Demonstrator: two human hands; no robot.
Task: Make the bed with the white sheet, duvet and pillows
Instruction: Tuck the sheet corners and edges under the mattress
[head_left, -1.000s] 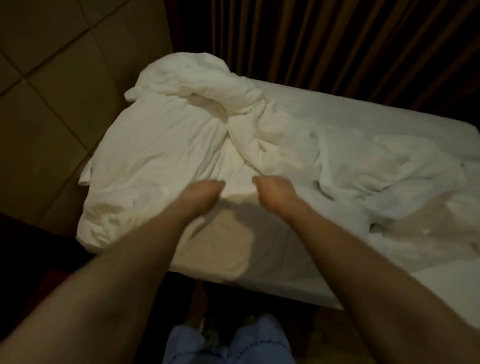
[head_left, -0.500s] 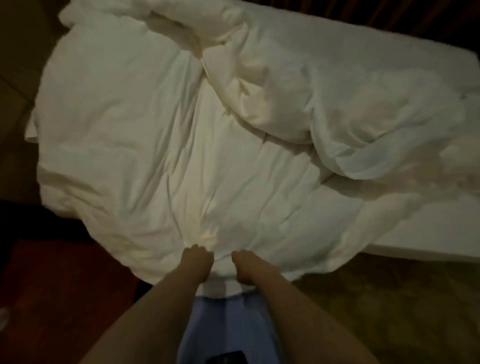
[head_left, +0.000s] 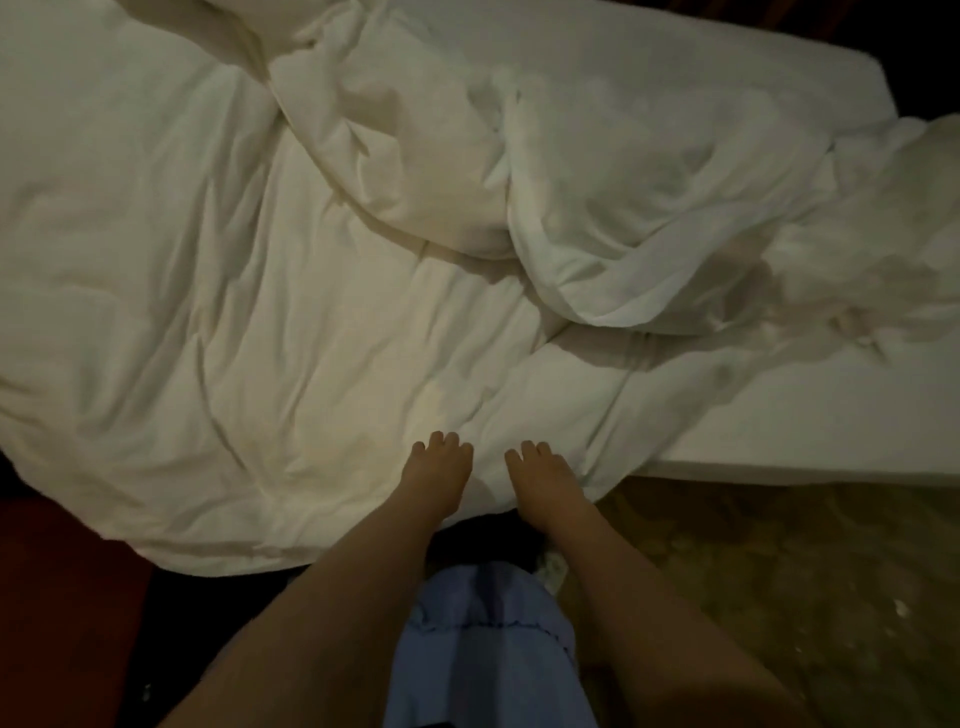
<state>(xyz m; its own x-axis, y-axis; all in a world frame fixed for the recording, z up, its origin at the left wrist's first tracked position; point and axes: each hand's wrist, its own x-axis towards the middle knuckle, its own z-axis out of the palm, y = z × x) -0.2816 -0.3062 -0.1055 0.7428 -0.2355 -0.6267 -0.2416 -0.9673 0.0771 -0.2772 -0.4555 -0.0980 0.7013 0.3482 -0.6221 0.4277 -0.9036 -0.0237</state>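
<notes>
Dim light falls on a bed whose bare right end shows white below the bedding, with dark floor beneath it. A white duvet lies crumpled over most of the bed, its near edge hanging over the side toward the person, and a thick fold of it is bunched up across the middle and right. The left hand and right hand lie close together on the duvet near that hanging edge; each grip looks spread, fingers fairly straight and resting on the cloth, not pinching it, though the thumbs are hidden. No pillows can be made out, and I cannot tell sheet from duvet at the right end. The step in hand seems to be drawing and flattening the duvet. To do it well, I judge the hands should part and move outward along the edge, taking hold nearer the corners, since a pull from the middle only gathers more creases. The bunched fold needs lifting and shaking out toward the bare right end before any smoothing. The overhang on the left looks heavy and could drag the whole duvet off.
</notes>
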